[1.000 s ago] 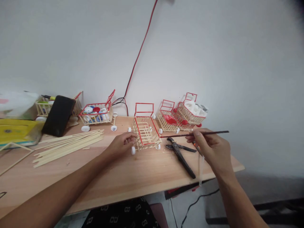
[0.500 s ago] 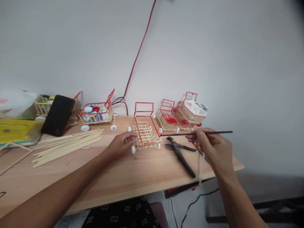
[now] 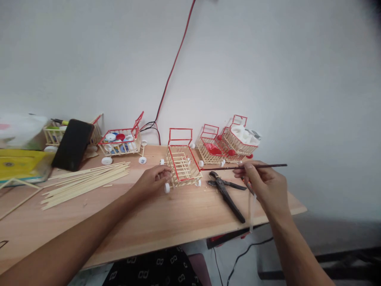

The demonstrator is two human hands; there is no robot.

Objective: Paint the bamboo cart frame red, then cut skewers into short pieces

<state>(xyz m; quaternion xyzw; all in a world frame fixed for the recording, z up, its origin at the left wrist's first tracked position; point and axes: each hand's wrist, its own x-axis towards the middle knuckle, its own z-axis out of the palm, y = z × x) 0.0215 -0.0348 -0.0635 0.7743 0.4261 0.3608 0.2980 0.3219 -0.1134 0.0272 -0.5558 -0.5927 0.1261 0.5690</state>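
A small cart made of pale sticks (image 3: pixel 182 165) with red edges and white wheels stands in the middle of the wooden table (image 3: pixel 166 218). My left hand (image 3: pixel 154 179) rests against its left side, fingers curled on the frame. My right hand (image 3: pixel 263 184) pinches a thin dark paintbrush (image 3: pixel 226 168), held level, its tip touching the cart's right red rim. Black pliers (image 3: pixel 226 192) lie on the table just below the brush.
Two more red-edged carts (image 3: pixel 228 145) stand behind on the right, another with bottle caps (image 3: pixel 120 142) on the left. A bundle of pale sticks (image 3: pixel 85 180) lies left. A black phone (image 3: pixel 73 144), a yellow box (image 3: pixel 20 165) and a red wire (image 3: pixel 175 63) on the wall.
The brush has shifted slightly along the cart's right rim with my right hand. My left hand and the cart have stayed put.
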